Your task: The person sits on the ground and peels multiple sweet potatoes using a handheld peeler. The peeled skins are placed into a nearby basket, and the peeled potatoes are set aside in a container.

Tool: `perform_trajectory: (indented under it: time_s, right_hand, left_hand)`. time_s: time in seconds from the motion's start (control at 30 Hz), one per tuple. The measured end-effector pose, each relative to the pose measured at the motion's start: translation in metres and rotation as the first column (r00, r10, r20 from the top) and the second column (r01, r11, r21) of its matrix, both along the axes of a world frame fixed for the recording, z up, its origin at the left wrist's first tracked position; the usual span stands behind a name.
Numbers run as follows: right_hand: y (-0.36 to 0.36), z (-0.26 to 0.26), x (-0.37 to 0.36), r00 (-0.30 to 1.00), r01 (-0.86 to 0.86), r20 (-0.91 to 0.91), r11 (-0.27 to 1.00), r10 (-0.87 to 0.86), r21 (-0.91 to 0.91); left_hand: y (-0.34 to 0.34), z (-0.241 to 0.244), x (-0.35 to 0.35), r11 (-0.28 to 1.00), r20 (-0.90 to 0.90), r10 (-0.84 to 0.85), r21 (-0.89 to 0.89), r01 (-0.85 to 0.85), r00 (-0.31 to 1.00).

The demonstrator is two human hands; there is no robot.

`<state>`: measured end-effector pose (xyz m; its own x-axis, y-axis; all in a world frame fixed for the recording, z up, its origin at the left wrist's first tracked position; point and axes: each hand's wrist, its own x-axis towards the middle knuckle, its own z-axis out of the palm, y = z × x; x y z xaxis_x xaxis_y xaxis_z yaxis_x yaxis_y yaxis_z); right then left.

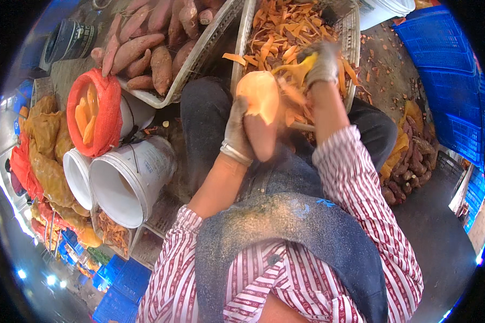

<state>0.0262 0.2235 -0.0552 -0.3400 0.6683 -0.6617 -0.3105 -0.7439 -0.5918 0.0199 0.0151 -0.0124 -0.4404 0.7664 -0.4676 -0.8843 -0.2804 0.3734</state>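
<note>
My gloved left hand (239, 131) grips a large sweet potato (262, 115) above my lap. Its far end is peeled to bare orange flesh, while the end towards me still wears its reddish skin. My right hand (323, 64), also gloved and blurred by motion, is closed around a yellow peeler (305, 66) just right of the sweet potato's far end. A blurred strip of peel (293, 93) shows beside the root. Under both hands, orange peelings (289, 24) fill a pale plastic crate (355, 48) set between my knees.
Unpeeled sweet potatoes (135, 52) lie in a crate (167, 101) at the far left. Peeled pieces (87, 115) sit in a bucket lined with red mesh (113, 117). White buckets (117, 185) stand to my left. Blue crates (444, 72) and a sack of small roots (414, 161) are at right.
</note>
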Motion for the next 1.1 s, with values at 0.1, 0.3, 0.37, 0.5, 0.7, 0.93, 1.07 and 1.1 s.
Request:
perform_trajectory:
  time_s: [0.1,0.3,0.37,0.5,0.7,0.93,1.07,1.1]
  right_hand:
    - [0.059,-0.013,0.012,0.947,0.240,0.185,0.962,-0.261,0.127]
    - [-0.024,0.040,0.020,0.996,-0.052,-0.063,0.987,0.062,0.153]
    - [-0.035,0.029,0.018,0.991,-0.050,-0.117,0.992,0.063,0.114]
    - [0.035,-0.050,0.019,0.990,-0.143,0.001,0.988,0.143,0.060]
    - [0.028,-0.008,0.030,0.998,-0.039,0.061,0.940,0.020,0.338]
    - [0.006,0.035,0.001,0.989,-0.147,-0.033,0.988,0.145,-0.050]
    - [0.031,0.015,0.018,0.978,-0.209,0.034,0.962,0.206,0.177]
    - [0.011,0.048,0.027,0.958,-0.110,-0.246,0.980,0.149,0.167]
  left_hand:
    - [-0.017,0.002,-0.005,0.982,0.046,-0.065,0.181,0.056,0.997]
    - [-0.002,-0.005,0.000,0.962,0.302,0.121,0.200,-0.187,0.946]
    - [0.002,-0.007,0.007,0.963,0.345,0.083,0.214,-0.165,0.935]
    - [-0.032,0.030,0.016,0.981,0.251,-0.057,0.196,0.007,0.966]
    - [-0.038,0.041,0.000,0.988,-0.071,-0.101,-0.121,0.092,0.992]
    - [-0.034,-0.013,0.013,0.987,-0.371,-0.065,0.110,0.114,0.926]
    - [-0.044,0.059,-0.002,0.887,0.066,0.144,0.433,-0.159,0.987]
    - [-0.045,0.067,-0.004,0.907,-0.023,0.172,0.395,-0.149,0.985]
